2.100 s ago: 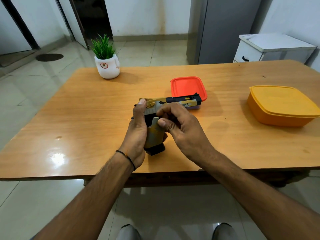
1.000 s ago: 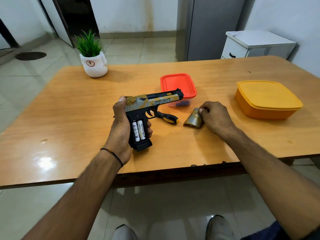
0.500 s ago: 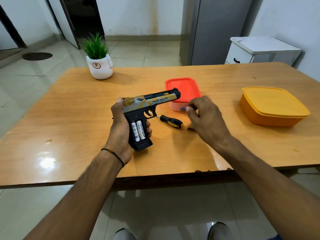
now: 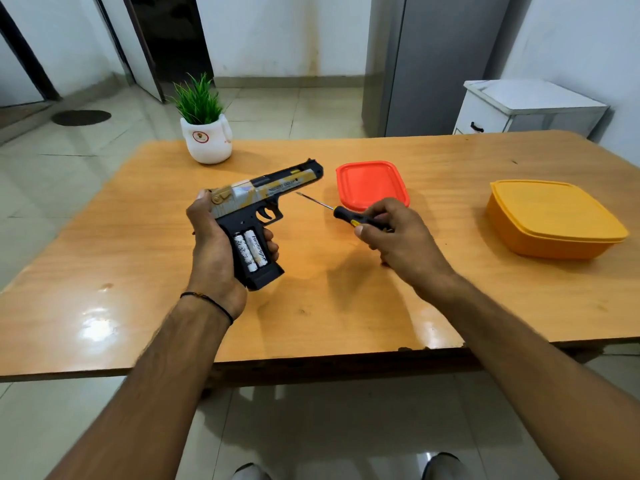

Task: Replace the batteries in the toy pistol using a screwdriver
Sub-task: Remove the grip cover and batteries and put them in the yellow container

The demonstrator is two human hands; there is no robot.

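Observation:
My left hand [image 4: 214, 247] grips the toy pistol [image 4: 263, 195] by its black handle above the wooden table [image 4: 138, 258], barrel pointing to the far right. The grip cover is off, and two white batteries [image 4: 251, 251] show side by side in the open handle. My right hand [image 4: 394, 233] holds the screwdriver [image 4: 341, 213] by its black and yellow handle, with the thin shaft aimed left toward the pistol's trigger area. The tip stays a little short of the pistol. The gold grip cover is hidden from view.
A small box with a red lid [image 4: 372, 183] sits just behind my right hand. An orange lidded container [image 4: 554, 220] stands at the right. A white pot with a green plant [image 4: 206, 133] is at the far left. The table's front edge is chipped.
My right hand took the gold cover off the grip, set it down on the table, then picked up the screwdriver. My left hand keeps the pistol, batteries now exposed.

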